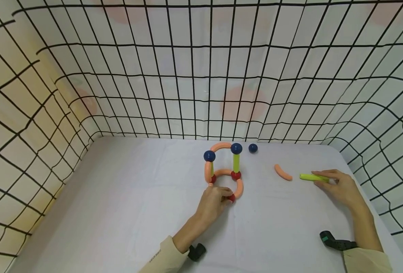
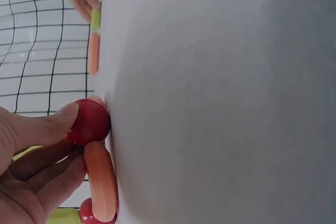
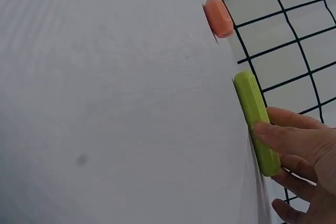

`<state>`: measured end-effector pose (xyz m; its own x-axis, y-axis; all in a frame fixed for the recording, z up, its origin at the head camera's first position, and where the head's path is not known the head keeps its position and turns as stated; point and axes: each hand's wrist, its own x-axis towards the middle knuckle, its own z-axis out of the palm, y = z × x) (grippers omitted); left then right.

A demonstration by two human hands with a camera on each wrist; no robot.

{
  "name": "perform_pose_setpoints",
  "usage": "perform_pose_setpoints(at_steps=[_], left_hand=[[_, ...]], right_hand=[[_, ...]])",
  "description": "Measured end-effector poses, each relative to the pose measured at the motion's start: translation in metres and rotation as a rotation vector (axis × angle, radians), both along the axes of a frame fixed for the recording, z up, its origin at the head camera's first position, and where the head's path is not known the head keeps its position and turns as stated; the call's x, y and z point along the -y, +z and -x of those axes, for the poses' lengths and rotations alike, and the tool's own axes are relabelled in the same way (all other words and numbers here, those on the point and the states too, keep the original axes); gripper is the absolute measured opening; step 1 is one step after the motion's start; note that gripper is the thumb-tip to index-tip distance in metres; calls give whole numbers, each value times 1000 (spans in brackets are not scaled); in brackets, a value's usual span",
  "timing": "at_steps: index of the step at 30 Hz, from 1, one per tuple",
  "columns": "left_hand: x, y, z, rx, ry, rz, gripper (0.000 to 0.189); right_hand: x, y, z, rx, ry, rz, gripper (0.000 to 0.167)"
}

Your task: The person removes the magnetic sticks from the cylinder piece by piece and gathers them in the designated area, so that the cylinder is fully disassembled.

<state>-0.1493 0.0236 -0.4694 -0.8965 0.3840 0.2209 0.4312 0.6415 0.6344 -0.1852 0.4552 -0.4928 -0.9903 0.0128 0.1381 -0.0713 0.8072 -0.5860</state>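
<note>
A structure of magnetic balls and rods stands on the table. Its base has red balls [image 1: 236, 175] joined by curved orange rods [image 1: 239, 188]. Two green upright rods [image 1: 236, 163] rise from it, topped by blue balls [image 1: 209, 156], with an orange curved rod [image 1: 221, 146] arching between them. My left hand [image 1: 214, 201] pinches the front red ball [image 2: 90, 122] between thumb and fingers. Off to the right, my right hand [image 1: 339, 187] pinches a straight green rod [image 3: 257, 124] by one end, at the table surface. Its other end points left, toward a loose curved orange rod [image 1: 283, 172].
A loose blue ball [image 1: 253, 148] lies just right of the structure, near the back edge. Black wire grid [image 1: 194, 76] walls rise behind and on both sides of the white-covered table [image 1: 119, 212]. Black wrist devices [image 1: 336, 242] sit at both cuffs.
</note>
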Motion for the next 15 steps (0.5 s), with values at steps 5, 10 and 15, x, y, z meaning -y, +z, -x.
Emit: perform_pose_setpoints(at_steps=[5, 10, 15], left_hand=[[6, 6, -6, -41, -47, 22, 36], [29, 18, -18, -21, -136, -46, 33], [65, 25, -8, 88, -51, -53, 21]], right_hand=[[7, 10, 4, -33, 27, -27, 44], [30, 33, 3, -86, 11, -3, 49], [76, 50, 0, -149, 167, 99, 46]])
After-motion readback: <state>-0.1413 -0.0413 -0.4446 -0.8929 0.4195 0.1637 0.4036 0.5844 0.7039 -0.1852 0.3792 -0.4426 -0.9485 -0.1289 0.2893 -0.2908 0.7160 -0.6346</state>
